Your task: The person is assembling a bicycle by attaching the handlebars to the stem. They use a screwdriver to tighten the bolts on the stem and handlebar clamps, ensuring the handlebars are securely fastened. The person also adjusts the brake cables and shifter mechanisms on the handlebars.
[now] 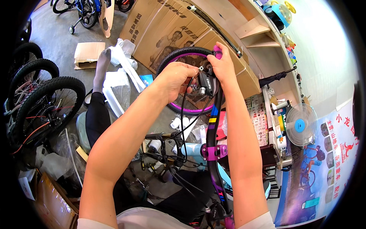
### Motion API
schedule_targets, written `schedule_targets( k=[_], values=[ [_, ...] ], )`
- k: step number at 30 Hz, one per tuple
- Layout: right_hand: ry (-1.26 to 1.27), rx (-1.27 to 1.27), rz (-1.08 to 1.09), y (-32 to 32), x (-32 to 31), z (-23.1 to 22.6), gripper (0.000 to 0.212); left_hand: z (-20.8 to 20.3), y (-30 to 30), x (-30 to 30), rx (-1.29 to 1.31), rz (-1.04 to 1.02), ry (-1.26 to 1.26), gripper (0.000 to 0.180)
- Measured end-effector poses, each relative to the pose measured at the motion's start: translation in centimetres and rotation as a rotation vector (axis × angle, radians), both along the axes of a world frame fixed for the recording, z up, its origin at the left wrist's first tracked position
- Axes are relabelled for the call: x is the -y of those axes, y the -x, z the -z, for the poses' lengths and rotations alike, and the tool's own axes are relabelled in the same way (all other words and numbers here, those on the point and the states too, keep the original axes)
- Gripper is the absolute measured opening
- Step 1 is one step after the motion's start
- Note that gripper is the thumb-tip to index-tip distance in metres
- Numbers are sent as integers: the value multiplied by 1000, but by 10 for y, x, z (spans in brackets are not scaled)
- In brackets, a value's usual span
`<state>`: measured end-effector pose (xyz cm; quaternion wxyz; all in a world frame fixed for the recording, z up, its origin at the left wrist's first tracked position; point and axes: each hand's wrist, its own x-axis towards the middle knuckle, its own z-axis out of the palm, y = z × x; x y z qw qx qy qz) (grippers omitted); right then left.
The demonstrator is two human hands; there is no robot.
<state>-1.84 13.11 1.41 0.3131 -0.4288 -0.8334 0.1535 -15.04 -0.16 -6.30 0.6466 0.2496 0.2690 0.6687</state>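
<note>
A black handlebar (212, 131) with coloured stripes runs up the middle, held in a purple stem clamp (214, 152) on a light blue bicycle frame (192, 149). My right hand (224, 68) is wrapped round the purple grip (217, 52) at its far end. Beside that grip sits a black shifter and brake lever unit (206, 83). The fingers of my left hand (174, 78) pinch together at a small silver fitting (201, 69) by this unit. A black cable (183, 118) hangs below my left hand. Behind both hands is a purple-rimmed wheel (176, 105).
Several bicycle wheels (51, 103) stand at the left. A large cardboard box (152, 30) is at the back, near white packing pieces (114, 89) on the floor. On the right are shelves (263, 42), a fan (301, 125) and a furled umbrella (277, 77). Tools (152, 166) lie below the handlebar.
</note>
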Motion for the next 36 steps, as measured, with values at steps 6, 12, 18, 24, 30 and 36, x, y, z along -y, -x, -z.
schedule_targets(
  k=[6, 12, 18, 24, 30, 36],
  values=[
    [-53, 19, -8, -1, 2, 2, 67, -2, 3, -2, -58, -7, 43, 8],
    [-59, 21, 13, -3, -3, 5, 68, -10, -1, -6, -154, -74, 80, 2],
    [-61, 29, 28, -1, -3, 2, 69, -16, 5, -10, -208, -40, 139, 3],
    [-51, 34, 43, 2, 4, 0, 69, -23, 6, 4, -145, -37, 151, 7],
    [-60, 38, 45, 3, 6, 0, 68, -28, 1, 4, -161, -83, 196, 16],
    [-78, 69, 61, 2, 1, -1, 69, -24, 0, -6, -220, -93, 212, 18]
  ],
)
